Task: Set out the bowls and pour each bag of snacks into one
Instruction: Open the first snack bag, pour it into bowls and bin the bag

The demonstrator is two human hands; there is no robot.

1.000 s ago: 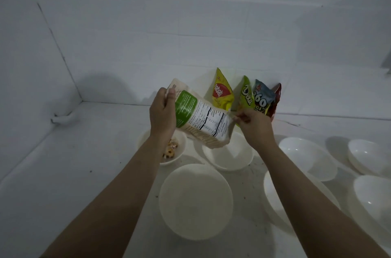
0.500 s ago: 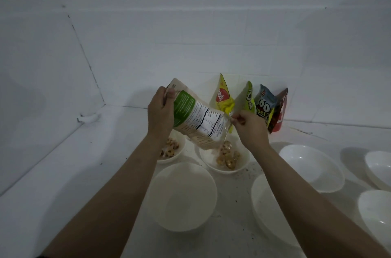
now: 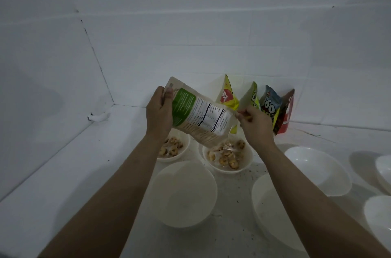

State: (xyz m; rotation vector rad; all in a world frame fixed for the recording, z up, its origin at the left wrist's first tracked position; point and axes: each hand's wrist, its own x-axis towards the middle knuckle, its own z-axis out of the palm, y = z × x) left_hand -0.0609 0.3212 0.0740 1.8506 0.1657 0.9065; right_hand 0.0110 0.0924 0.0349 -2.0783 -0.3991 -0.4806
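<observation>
A white and green snack bag [image 3: 201, 116] is tilted mouth-down over a small white bowl [image 3: 247, 164] that holds brown snack pieces. My left hand [image 3: 159, 109] grips the bag's upper end. My right hand [image 3: 254, 124] pinches the bag's lower right corner. Another small bowl [image 3: 186, 145] to the left also holds snacks, partly hidden by my left forearm. Four unopened bags lean on the back wall: yellow [image 3: 227, 95], green [image 3: 252, 97], blue [image 3: 270, 105] and red [image 3: 286, 114].
An empty large bowl [image 3: 184, 194] sits in front, between my forearms. More empty white bowls stand at the right: one under my right arm [image 3: 266, 211], one further back [image 3: 317, 169], two at the frame's edge [image 3: 383, 171]. Tiled walls meet at a corner at the back left.
Snack pieces have poured from the bag into the middle bowl, which was empty a second ago. The bag stays tilted in both hands; the camera view has shifted slightly.
</observation>
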